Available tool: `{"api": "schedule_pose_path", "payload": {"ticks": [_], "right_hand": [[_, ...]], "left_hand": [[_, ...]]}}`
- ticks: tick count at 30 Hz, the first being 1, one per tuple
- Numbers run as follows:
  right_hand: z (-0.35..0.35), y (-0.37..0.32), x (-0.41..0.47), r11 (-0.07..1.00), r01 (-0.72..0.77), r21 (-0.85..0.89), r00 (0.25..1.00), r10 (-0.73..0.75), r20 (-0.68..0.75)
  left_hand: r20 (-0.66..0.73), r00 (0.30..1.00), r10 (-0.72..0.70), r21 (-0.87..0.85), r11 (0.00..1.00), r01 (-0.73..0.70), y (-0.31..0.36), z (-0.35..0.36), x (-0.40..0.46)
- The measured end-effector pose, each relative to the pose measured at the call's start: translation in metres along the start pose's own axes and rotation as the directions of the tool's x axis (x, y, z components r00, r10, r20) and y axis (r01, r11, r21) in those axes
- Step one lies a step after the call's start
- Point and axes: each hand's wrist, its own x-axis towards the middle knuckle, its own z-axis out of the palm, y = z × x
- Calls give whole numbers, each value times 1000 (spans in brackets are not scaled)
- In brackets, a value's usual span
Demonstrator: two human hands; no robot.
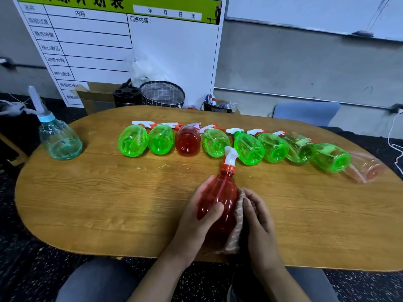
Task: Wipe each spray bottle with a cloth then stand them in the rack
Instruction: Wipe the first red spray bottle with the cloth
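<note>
One red bottle [220, 199] is mid-wipe: your left hand [196, 216] curls round it, your right hand [258, 216] presses the cloth [238, 214] on, fingers together. Next, turn it.

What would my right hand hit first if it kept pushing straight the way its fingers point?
The cloth under the right hand, then the red bottle behind it; depth is hard to judge.
</note>
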Motion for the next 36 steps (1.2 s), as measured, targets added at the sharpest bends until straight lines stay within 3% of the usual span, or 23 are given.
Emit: {"api": "schedule_pose_path", "payload": {"ticks": [6,12,15,17,19,21,26,29,34,36], "right_hand": [[-1,1,0,991,-12,131,997,22,-75],[-1,2,-2,993,8,119,999,-2,-52],[1,2,-1,997,69,26,995,-67,-76],[2,-6,2,978,184,-96,978,-192,-86],[4,-20,10,910,308,-278,944,-329,-29],[7,-34,20,770,408,-490,905,-411,107],[15,-37,33,439,465,-769,871,-384,307],[8,-30,21,332,595,-732,784,-444,435],[-13,-12,-7,109,842,-528,515,-452,728],[-15,-11,-14,98,869,-486,475,-445,759]], "left_hand": [[-8,1000,-20,-41,999,20,-5,1,4],[-35,999,-9,-15,1000,9,-11,1,7],[-47,999,-11,-21,1000,10,-13,0,7],[-49,999,-15,-24,1000,14,-12,0,6],[-38,999,-20,-27,999,19,-12,1,5],[-31,999,-40,-54,998,38,-10,3,4],[-35,999,-16,-70,997,14,-7,3,6],[-68,997,-19,-62,998,15,-12,3,6],[-58,998,-35,-121,992,28,-13,0,7],[-55,998,-28,-137,990,20,-10,2,6]]}}
